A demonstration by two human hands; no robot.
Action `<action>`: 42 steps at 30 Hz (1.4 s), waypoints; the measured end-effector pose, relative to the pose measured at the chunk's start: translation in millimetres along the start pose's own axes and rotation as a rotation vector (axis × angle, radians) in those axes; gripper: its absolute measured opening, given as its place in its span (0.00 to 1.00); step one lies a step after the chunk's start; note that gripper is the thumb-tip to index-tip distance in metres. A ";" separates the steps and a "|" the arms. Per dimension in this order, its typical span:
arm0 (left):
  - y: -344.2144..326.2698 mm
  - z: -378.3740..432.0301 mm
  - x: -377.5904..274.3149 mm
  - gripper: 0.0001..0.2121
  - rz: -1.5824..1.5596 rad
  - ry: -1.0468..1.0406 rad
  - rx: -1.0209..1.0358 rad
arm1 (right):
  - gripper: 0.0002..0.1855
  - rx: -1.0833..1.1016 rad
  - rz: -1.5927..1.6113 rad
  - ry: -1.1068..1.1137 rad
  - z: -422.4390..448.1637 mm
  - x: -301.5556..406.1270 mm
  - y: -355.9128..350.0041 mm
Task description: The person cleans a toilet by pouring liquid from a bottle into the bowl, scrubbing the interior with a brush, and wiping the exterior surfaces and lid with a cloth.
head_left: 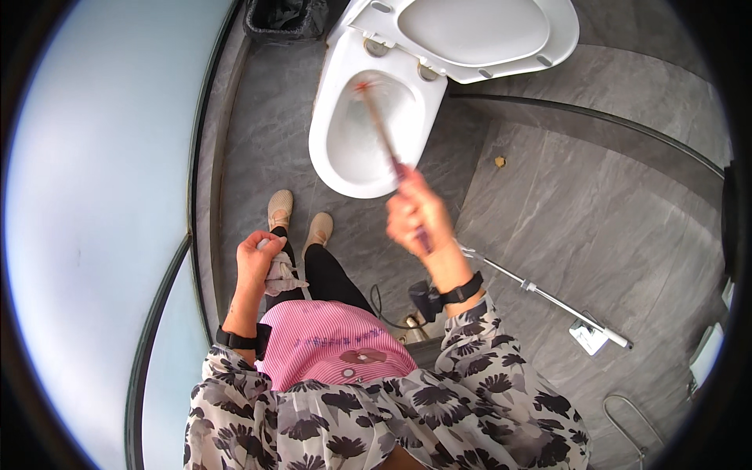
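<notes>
My right hand (420, 212) grips the dark purple handle of a long brush (380, 127). The brush is blurred, and its reddish head lies over the inside of the white toilet bowl (320, 132), near the back. Whether the head touches the bowl I cannot tell. The toilet's seat and lid (476, 29) are swung up behind the bowl. Down at the left, my left hand (257, 257) is closed around a crumpled, whitish cloth or thin glove (284, 275), which hangs below the fingers in front of my legs.
A bin with a black liner (286, 20) stands left of the toilet. Frosted glass (106, 176) borders the left side. On the right, a metal pole (555, 299) slants across the grey tiles near a floor drain (587, 336). A low ledge (564, 111) curves behind.
</notes>
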State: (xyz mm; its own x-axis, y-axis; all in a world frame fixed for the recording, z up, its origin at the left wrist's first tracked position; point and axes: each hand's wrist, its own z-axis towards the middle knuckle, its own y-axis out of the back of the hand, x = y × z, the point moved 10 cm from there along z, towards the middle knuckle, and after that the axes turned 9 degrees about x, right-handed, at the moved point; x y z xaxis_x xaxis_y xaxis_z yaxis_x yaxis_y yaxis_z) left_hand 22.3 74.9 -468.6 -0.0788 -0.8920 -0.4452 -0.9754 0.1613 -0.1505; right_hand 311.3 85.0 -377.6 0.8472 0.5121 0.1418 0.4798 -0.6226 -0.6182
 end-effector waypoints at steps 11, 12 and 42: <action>6.6 -6.9 18.2 0.06 -0.002 0.065 0.008 | 0.33 -0.371 -1.777 -0.661 -94.1 73.4 129.9; 9.9 -3.7 15.2 0.06 0.016 0.058 0.012 | 0.32 -0.377 -1.841 -0.664 -72.9 80.2 116.7; -29.8 3.2 -33.0 0.04 0.236 0.043 0.115 | 0.28 -0.523 -0.300 0.119 -73.5 -28.4 126.8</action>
State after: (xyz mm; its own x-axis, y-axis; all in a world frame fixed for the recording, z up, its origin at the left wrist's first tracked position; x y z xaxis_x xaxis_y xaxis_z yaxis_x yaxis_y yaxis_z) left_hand 54.6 100.8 -452.3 -0.3121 -0.8406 -0.4427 -0.8994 0.4115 -0.1473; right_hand 364.8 -52.0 -403.2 0.6627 0.6596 0.3546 0.7245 -0.6845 -0.0808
